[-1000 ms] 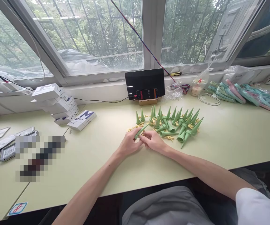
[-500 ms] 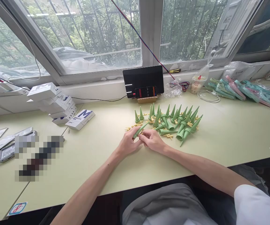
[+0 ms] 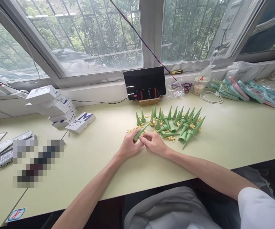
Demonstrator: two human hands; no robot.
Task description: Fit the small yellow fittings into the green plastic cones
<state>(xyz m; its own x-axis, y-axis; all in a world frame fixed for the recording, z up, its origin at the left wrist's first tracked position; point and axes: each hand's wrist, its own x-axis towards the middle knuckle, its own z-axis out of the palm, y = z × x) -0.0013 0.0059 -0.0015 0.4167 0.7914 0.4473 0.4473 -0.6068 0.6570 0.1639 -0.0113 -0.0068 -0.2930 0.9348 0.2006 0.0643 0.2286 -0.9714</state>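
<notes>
My left hand (image 3: 128, 145) is closed around a green tapered plastic spike (image 3: 141, 131), which tilts with its tip up and to the right. Close against it, my right hand (image 3: 154, 142) pinches with thumb and fingertips at the spike's lower side. What those fingertips hold is hidden. Just beyond both hands, several similar green spikes (image 3: 190, 136) stand or lie in a cluster. Small yellow T-shaped plastic valves (image 3: 170, 138) are scattered among and in front of them, and some appear fitted to spikes.
Behind the cluster, a phone (image 3: 147, 94) leans on a black screen (image 3: 144, 79). White boxes (image 3: 81, 122) are stacked at the left, near flat devices (image 3: 5, 157). A bagged cup (image 3: 200, 85), a white cable (image 3: 211, 98) and wrapped pastel items (image 3: 254, 92) sit at the back right.
The view has shifted slightly. Both hands stay together around the held spike, and my right fingertips have moved a little at its lower side; a yellow bit seen there before is now hidden.
</notes>
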